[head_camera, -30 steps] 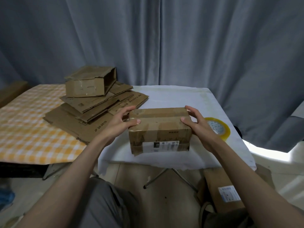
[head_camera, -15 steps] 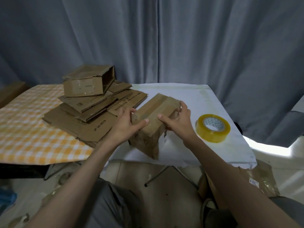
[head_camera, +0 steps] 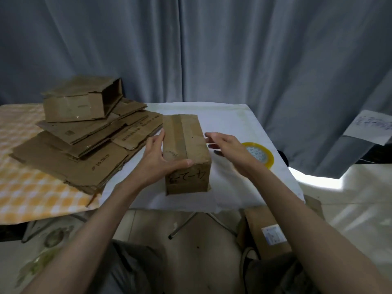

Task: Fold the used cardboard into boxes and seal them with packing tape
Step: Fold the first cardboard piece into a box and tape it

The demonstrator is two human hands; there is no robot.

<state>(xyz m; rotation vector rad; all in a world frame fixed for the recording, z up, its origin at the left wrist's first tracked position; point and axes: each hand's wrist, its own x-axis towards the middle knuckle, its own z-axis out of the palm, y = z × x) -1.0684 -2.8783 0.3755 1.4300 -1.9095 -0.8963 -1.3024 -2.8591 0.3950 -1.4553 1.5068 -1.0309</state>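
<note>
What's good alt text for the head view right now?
A person's left hand grips a closed cardboard box standing on a white table, while the open right hand hovers beside it. A tape roll lies to the right, a stack of flattened cardboard to the left.

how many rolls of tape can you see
1: the tape roll lies flat on the white table, right of the box, partly behind the right hand. Others could be hidden off-frame.
</note>
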